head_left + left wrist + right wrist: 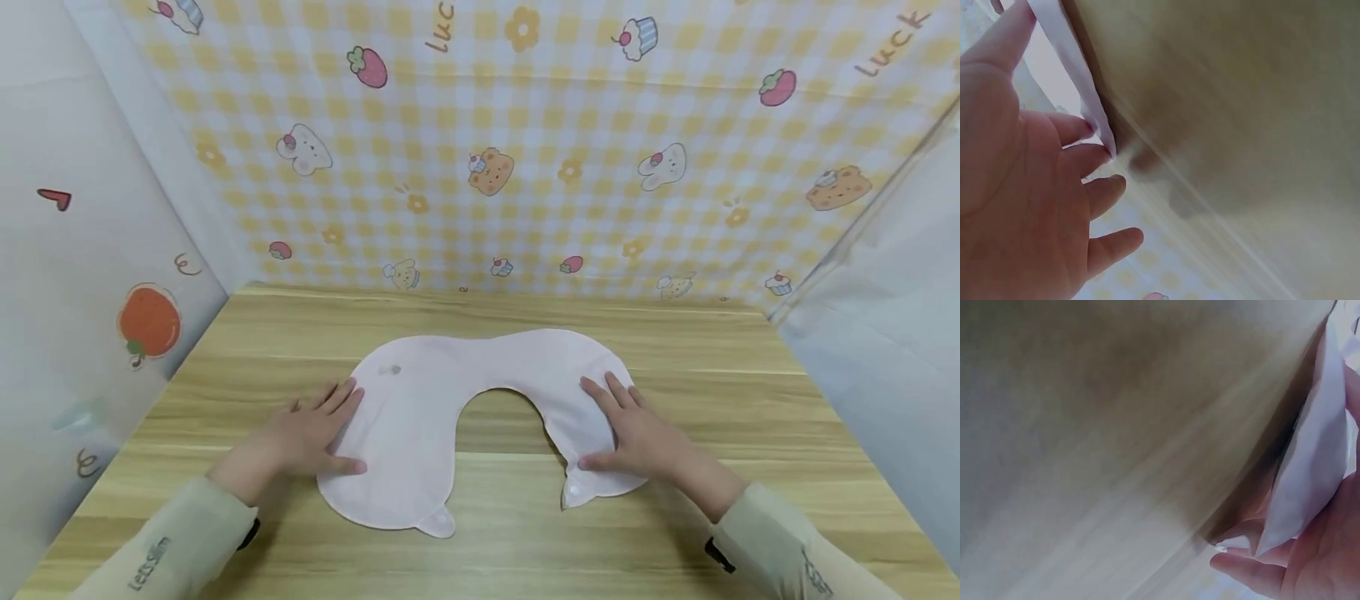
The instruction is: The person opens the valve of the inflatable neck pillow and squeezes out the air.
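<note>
A pale pink, flat U-shaped neck pillow (408, 433) lies on the wooden table, its curve toward the back wall. My left hand (318, 433) rests on the outer edge of its left lobe, fingers and thumb spread. On the right lobe, my right hand (637, 433) touches the fabric with fingers extended and the thumb near the inner end. Each lobe ends in a small tab, a left tab (437, 522) and a right tab (576, 490). In the left wrist view, fingertips meet the pillow edge (1079, 69); in the right wrist view, the edge (1310, 456) lies against the palm.
A small clear valve (389, 369) shows on the upper left of the pillow. Behind the wooden table (510, 533) hangs a yellow checked cloth (450, 225) with cartoon prints. White sheets (82, 275) stand along both sides.
</note>
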`<state>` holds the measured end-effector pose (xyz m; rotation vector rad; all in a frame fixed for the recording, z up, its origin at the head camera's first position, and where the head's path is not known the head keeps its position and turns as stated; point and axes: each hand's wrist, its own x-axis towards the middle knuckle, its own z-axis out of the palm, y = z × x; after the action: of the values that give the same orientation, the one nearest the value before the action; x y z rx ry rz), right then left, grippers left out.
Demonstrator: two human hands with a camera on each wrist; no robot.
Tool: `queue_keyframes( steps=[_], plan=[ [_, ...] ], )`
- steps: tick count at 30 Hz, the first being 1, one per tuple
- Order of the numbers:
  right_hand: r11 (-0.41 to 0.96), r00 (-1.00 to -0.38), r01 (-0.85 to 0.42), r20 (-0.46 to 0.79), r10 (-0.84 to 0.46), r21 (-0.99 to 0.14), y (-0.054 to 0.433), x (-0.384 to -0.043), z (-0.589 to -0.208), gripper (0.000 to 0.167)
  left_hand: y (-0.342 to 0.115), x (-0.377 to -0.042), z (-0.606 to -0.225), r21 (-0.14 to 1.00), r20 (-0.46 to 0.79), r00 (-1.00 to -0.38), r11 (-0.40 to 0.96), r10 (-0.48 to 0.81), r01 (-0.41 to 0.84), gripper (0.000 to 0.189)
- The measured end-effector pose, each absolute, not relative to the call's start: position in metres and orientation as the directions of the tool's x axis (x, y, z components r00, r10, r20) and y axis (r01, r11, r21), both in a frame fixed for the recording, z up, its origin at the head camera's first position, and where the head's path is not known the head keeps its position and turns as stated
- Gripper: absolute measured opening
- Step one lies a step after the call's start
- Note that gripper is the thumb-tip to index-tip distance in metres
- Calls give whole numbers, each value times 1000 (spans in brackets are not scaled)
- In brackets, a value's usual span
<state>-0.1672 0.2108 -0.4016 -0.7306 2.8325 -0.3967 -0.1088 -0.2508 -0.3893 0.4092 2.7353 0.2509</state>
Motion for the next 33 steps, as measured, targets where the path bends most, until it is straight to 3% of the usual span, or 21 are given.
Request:
queue_keyframes(
  steps=[6, 12, 15, 23, 33],
  plan=[
    [850, -854, -453, -140, -500, -270, 212, -160, -401, 124, -229, -96, -391, 233, -305, -854, 903, 420, 361, 108],
    [852, -855, -474, -113, -505, -220, 214, -155, -398, 125, -208, -79, -390, 289, -244, -805, 833, 540, 471, 96],
    [840, -851, -493, -77, -520, -229, 219, -155, -397, 117, -210, -79, -387, 293, -225, -812, 833, 538, 470, 94],
    [736, -820, -559, 125, -558, -381, 237, -164, -386, 72, -238, -98, -388, 210, -99, -873, 867, 478, 451, 83],
    [664, -752, -636, 122, -648, -393, 235, -172, -394, 74, -246, -104, -395, 243, -211, -881, 896, 423, 372, 105]
  ],
)
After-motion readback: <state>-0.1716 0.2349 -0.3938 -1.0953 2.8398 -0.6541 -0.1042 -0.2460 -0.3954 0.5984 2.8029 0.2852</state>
